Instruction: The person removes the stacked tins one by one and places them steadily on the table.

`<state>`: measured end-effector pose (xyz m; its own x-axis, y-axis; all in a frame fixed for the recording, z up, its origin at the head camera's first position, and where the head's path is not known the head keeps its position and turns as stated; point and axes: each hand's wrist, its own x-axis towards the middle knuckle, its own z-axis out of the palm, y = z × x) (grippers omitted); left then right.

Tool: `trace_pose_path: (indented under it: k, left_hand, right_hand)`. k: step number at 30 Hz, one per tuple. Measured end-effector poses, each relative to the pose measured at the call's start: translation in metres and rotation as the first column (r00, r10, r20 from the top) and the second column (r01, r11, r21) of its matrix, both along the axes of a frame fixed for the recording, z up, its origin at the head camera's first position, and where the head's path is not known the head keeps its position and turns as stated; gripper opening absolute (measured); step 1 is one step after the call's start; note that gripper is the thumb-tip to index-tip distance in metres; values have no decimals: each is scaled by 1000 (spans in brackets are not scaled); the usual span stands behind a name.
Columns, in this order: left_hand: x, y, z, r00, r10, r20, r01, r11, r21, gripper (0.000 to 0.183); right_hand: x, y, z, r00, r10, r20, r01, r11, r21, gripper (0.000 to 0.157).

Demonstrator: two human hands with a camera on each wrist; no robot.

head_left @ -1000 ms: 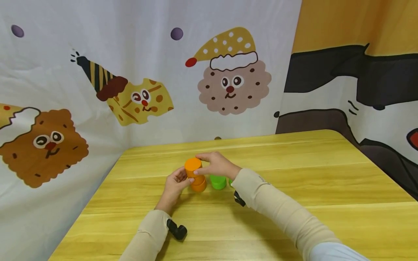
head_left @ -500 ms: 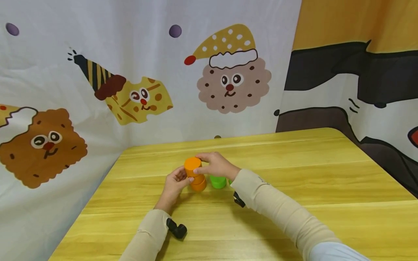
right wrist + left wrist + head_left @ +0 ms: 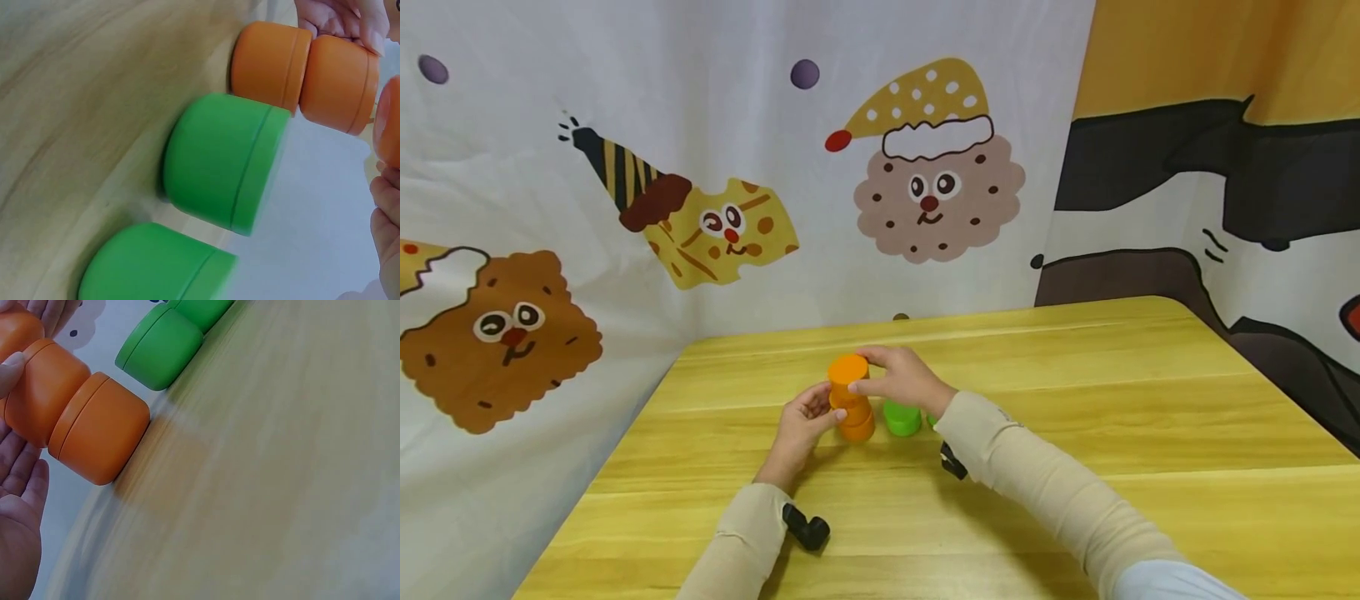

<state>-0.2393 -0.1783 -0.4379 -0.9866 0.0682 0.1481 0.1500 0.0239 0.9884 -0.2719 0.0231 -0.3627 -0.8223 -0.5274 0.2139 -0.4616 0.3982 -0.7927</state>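
Note:
Three small round orange jars with lid-like rims are stacked at the middle of the wooden table. The bottom jar stands on the tabletop, with the middle jar on it. My left hand grips the middle jar, thumb in front and fingers behind. Above it, my right hand pinches the top jar between thumb and fingers. A narrow gap shows between top and middle jars in the right wrist view. Just right of the stack stands a green jar of the same shape.
A second green jar stands beside the first, mostly behind the right wrist in the head view. The wooden table meets a white cartoon-printed curtain at its back and left. Black wrist cameras sit on both sleeves.
The top orange jar has risen slightly and shifted a little right with my right hand. My left hand and the lower jars stay in place.

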Motion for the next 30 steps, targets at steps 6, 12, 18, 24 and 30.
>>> trace_pose_path:
  k: [6,12,18,24,30]
  left_hand:
    - [1,0,2,1000,-17,10,17,1000,-3,50]
    - [2,0,2,999,-29,21,28,1000,10,48]
    - [2,0,4,999,-32,26,32,999,2,49]
    - [3,1,6,999,-26,29,26,1000,-3,49]
    - [3,1,6,999,-19,35,19,1000,2,48]
  right_hand:
    - [0,2,1,1000,-7,-28,6,999,-45,49]
    - [2,7,1,999,-34,-29,33,998,-49,50]
    - [2,19,-1,995,-92,-31,90,994,-61,47]
    - [2,34,-2,993,-122,6,122,988,-90,41]
    - [4,52,-4,992,-129,-3,128,985,-118,41]
